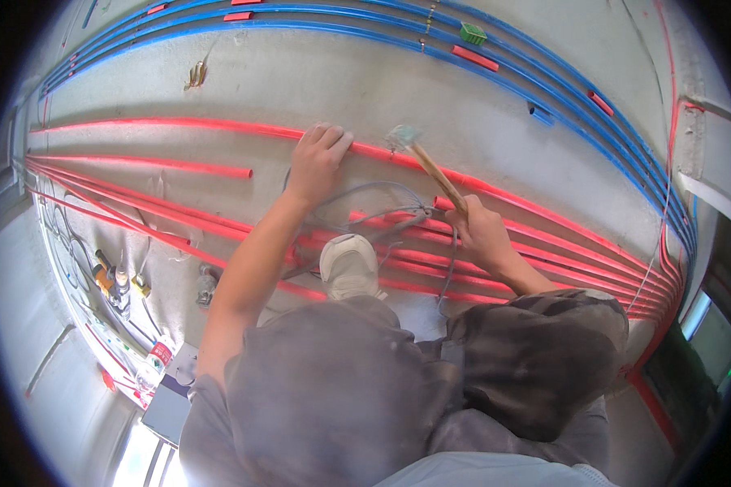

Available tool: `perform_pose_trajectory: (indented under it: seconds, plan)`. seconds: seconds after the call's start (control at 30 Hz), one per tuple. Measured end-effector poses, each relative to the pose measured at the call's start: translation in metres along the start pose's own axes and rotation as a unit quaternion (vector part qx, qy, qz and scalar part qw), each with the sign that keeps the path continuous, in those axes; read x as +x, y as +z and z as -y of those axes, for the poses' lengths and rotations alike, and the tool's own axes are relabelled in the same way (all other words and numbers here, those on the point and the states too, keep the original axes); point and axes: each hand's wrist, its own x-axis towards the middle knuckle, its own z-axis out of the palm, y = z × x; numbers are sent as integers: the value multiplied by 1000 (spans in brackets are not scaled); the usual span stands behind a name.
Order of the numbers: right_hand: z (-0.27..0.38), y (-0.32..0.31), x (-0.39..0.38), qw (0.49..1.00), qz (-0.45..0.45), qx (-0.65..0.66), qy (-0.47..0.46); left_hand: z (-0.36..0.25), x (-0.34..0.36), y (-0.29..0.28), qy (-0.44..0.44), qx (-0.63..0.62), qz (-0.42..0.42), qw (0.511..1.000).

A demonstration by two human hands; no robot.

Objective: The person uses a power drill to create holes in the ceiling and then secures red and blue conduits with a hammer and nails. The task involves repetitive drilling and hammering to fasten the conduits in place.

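Our hands are apart, each with its own hold. The left hand (318, 162), at 11 o'clock in our view, is curled over the long red pipe (503, 195), its fingers bent across the top. That pipe lies on the grey floor (300, 77) and bows from between 9 and 10 o'clock, passing above the centre, round to just past 3. At 3 o'clock our right hand (481, 231) is closed round the wooden handle of a hammer (440, 174); the handle slants from our fist toward 11 o'clock, and the pale bluish head overlaps the pipe's upper edge. We cannot tell whether the two touch.

Near the centre, our pale shoe (348, 264) stands among the lower red pipes (179, 213), hiding part of them. Tangled grey cables (421, 216) lie just beside it at 2 o'clock. A shorter red pipe (195, 168) ends at 10 o'clock.

Further out, blue pipes (365, 34) arc from 10 o'clock over 12 to 3, with red sleeves (475, 58) along them and a green box (472, 33) at 1. We see a yellow-and-black power tool (103, 280) near 9 and a plastic bottle (159, 355) at 8.
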Motion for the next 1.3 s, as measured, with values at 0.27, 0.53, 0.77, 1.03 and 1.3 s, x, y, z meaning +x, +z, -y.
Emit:
perform_pose_trajectory:
  seconds: [0.27,0.53,0.77,1.03,1.3]
  plan:
    - [-13,4,6,999,6,-37,12,4,1,4,1,18,5,1000]
    - [-11,4,7,995,48,-55,66,0,4,5,3,10,-5,1000]
    - [-2,2,-1,998,40,-19,47,0,-2,3,-1,4,7,1000]
    - [-2,1,1,998,42,-27,37,2,0,2,-10,-33,19,999]
    - [-7,5,1,997,50,-12,49,1,0,3,-14,-32,18,999]
